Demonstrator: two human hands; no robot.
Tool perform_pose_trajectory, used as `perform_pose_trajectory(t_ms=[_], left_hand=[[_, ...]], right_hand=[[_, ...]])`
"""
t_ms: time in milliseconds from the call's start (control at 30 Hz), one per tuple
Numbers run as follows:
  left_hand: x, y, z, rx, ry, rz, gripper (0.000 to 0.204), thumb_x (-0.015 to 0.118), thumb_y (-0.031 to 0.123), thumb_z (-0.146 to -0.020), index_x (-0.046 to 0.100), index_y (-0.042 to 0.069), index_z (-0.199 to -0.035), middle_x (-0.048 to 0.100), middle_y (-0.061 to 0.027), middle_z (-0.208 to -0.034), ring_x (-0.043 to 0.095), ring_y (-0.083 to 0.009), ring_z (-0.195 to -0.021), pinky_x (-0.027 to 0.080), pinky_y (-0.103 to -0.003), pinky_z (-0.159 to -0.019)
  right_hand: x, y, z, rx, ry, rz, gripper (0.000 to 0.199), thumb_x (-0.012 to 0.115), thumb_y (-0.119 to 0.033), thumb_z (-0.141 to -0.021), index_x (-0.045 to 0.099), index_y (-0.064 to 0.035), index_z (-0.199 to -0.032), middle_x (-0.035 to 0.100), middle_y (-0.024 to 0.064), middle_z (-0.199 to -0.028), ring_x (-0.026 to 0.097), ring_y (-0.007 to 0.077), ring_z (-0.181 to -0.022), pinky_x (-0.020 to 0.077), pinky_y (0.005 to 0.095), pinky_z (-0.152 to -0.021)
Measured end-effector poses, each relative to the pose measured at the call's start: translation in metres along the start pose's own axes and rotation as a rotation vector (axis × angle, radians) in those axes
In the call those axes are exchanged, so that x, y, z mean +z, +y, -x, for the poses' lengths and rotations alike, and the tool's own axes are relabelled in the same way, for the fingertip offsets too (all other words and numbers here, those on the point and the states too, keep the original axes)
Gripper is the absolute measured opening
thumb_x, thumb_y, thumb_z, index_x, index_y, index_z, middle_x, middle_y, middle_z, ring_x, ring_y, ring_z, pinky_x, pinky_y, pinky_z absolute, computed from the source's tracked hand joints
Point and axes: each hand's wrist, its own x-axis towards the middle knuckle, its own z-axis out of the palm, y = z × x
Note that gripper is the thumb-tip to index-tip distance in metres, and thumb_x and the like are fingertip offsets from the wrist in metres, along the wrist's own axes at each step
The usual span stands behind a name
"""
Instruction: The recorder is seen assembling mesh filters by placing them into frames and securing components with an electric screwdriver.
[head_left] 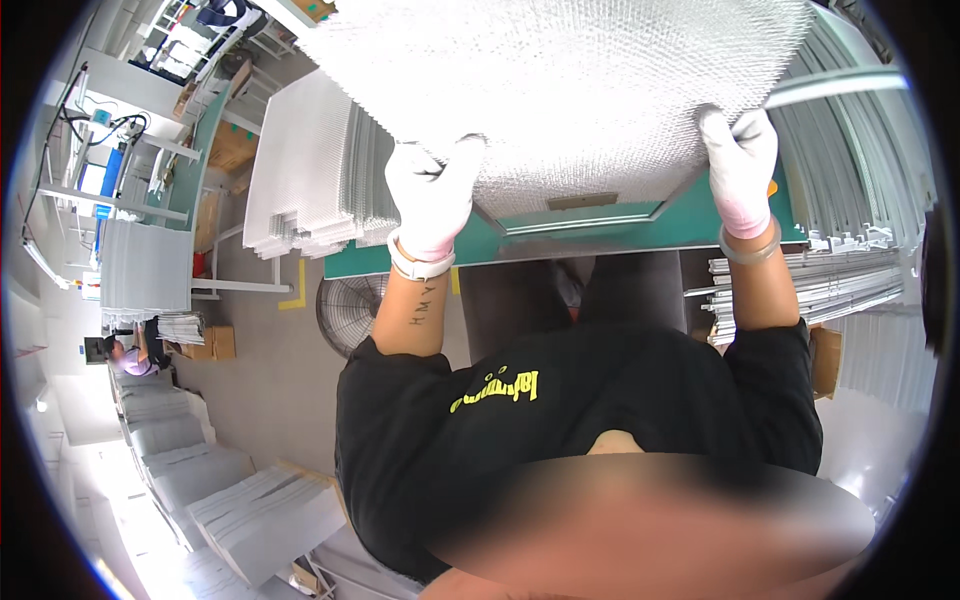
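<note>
A large white pleated filter panel [580, 90] is lifted off a green-topped table [640, 225]. My left hand [432, 195], in a white glove, grips the panel's near left edge. My right hand [740, 170], also gloved, holds the near right corner. Under the raised panel lies a metal frame [580, 222] on the green surface. I wear a black shirt and a wristband on each arm.
A stack of white pleated panels [315, 175] stands on a rack to the left. Metal frame strips [810, 280] are piled at the right. A floor fan [350, 310] sits below the table. More white stacks [260, 515] lie on the floor; another person [130, 355] sits far left.
</note>
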Motion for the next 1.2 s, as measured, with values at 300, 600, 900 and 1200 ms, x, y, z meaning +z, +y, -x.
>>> perform_pose_trajectory(t_ms=[300,600,900,1200], left_hand=[[0.004,-0.043,0.06,-0.186,0.01,0.052,0.025,0.07,0.002,-0.085,0.068,-0.005,-0.109,0.072,-0.0063,-0.098,0.066,-0.0132,-0.09,0.052,-0.028,-0.082],[0.039,-0.107,0.138,-0.318,0.161,-0.494,0.107,0.091,0.026,-0.068,0.024,-0.018,-0.139,0.044,-0.0297,-0.136,0.047,-0.0326,-0.127,0.037,-0.042,-0.109],[0.022,-0.064,0.11,-0.397,0.089,0.028,0.069,0.082,0.009,-0.077,0.044,-0.002,-0.133,0.055,-0.0081,-0.117,0.053,-0.0178,-0.109,0.044,-0.035,-0.1],[-0.008,0.024,0.003,0.108,0.007,-0.038,0.015,0.064,-0.004,-0.075,0.071,-0.002,-0.089,0.07,-0.0143,-0.098,0.066,-0.0217,-0.086,0.053,-0.03,-0.078]], right_hand=[[0.028,0.03,0.041,0.127,-0.058,-0.159,0.04,0.071,-0.016,-0.093,0.059,0.0029,-0.126,0.068,0.0048,-0.114,0.062,0.0114,-0.103,0.0488,0.0292,-0.092],[0.045,0.072,0.076,0.157,-0.045,0.065,0.073,0.085,-0.01,-0.076,0.041,0.0015,-0.134,0.059,0.0121,-0.126,0.057,0.0192,-0.115,0.0456,0.0346,-0.102],[0.015,0.053,0.066,0.151,-0.104,0.023,0.056,0.079,-0.021,-0.081,0.054,-0.0005,-0.127,0.061,0.0072,-0.119,0.056,0.0167,-0.113,0.0432,0.0329,-0.102],[0.015,-0.04,-0.013,-0.124,0.001,0.025,0.011,0.058,-0.004,-0.094,0.063,0.0004,-0.103,0.061,0.0033,-0.089,0.055,0.0096,-0.078,0.0474,0.0246,-0.076]])
